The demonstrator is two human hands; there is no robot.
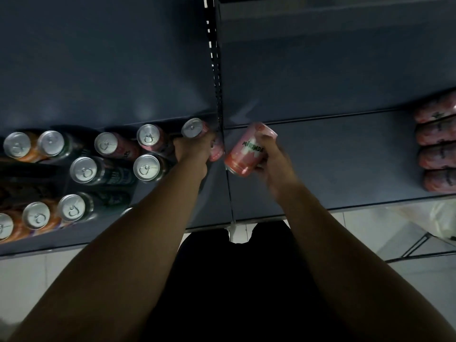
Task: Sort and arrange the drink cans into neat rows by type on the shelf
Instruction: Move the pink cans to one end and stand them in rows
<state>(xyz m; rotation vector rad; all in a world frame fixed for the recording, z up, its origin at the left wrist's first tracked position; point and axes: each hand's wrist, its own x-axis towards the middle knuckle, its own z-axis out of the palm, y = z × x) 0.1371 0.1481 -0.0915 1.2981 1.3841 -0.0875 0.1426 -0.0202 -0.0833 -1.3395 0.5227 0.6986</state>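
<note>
My right hand grips a pink Mirinda can, tilted, just above the right shelf section. My left hand is closed around another pink can that stands at the right end of the left shelf section. More pink cans stand to its left, mixed with dark cans and orange cans. A row of pink cans runs front to back at the far right of the right section.
A perforated metal upright divides the two shelf sections. The dark back panel rises behind them. Pale floor tiles and a wire rack corner lie below the shelf edge at right.
</note>
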